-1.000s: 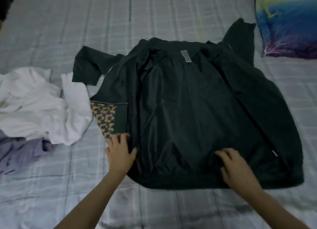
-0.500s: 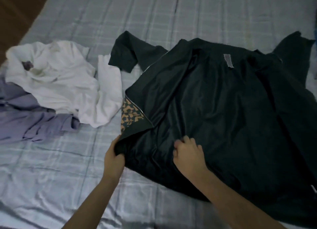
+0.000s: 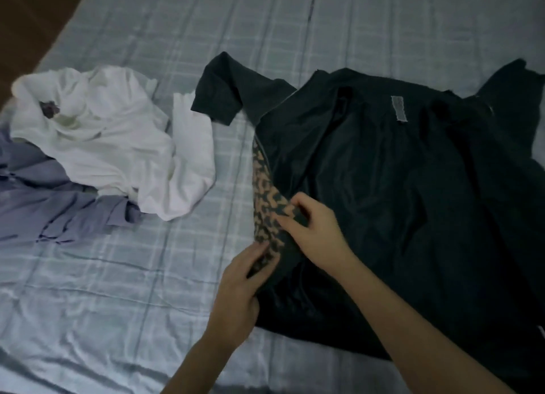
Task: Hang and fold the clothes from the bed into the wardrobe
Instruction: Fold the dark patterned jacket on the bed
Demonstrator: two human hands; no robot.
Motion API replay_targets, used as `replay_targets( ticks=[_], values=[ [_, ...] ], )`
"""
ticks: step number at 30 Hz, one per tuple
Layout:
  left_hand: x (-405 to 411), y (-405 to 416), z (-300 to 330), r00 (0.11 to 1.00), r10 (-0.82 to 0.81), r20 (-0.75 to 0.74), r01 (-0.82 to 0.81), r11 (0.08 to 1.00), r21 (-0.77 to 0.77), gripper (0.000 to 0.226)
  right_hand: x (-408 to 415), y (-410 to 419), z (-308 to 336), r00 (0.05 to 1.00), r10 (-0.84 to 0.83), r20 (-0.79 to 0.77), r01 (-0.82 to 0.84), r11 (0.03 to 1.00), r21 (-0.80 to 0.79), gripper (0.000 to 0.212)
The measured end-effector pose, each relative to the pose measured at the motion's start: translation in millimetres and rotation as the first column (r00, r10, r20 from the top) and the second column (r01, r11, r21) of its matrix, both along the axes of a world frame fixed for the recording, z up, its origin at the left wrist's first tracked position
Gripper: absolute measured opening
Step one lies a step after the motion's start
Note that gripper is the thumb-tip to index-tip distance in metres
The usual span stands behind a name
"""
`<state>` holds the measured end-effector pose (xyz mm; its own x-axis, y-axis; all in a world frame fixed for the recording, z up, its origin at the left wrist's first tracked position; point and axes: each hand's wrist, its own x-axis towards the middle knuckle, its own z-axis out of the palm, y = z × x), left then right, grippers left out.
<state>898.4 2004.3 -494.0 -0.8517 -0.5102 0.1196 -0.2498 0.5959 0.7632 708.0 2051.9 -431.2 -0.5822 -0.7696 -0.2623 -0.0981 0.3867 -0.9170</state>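
A dark jacket lies spread open on the bed, lining up, with a grey label near the collar. Its left front panel, orange and dark patterned, is turned over along the jacket's left edge. My left hand pinches the lower end of that patterned panel at the hem. My right hand grips the same panel a little higher, fingers curled over its edge. One short dark sleeve sticks out to the upper left.
A crumpled white garment lies left of the jacket, with a lilac garment partly under it. The grey checked bedsheet covers the bed. A brown surface borders the bed at the top left.
The view has shifted right to left. My right hand moved left to the patterned panel and took hold of it. More of the patterned panel shows, folded over the jacket's edge.
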Motion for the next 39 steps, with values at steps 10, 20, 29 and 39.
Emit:
replay_targets(
  ticks=[10,20,29,39],
  values=[
    [-57.9,96.8,-32.4,0.478,-0.436,0.762,0.76,0.641,-0.11,0.065,-3.3,250.6,-64.5,0.869,-0.489,-0.075,0.436,0.686,0.583,0.059],
    [-36.5,85.9,-41.2,0.518,-0.557,0.649,0.791,0.601,-0.116,0.06,7.6,233.3,-86.6,0.818,0.285,-0.5,0.015,0.858,0.514,0.063],
    [-94.1,33.9,-43.6,0.725,-0.362,0.586,0.541,0.826,-0.159,0.058,2.7,242.6,-94.5,0.847,0.443,-0.294,-0.156,0.736,0.659,0.068],
    [-130.3,-0.5,-31.4,0.754,-0.354,0.554,0.552,0.798,-0.241,0.054,-53.1,172.5,-77.2,0.801,0.409,-0.437,-0.113,0.82,0.562,0.049]
  ],
)
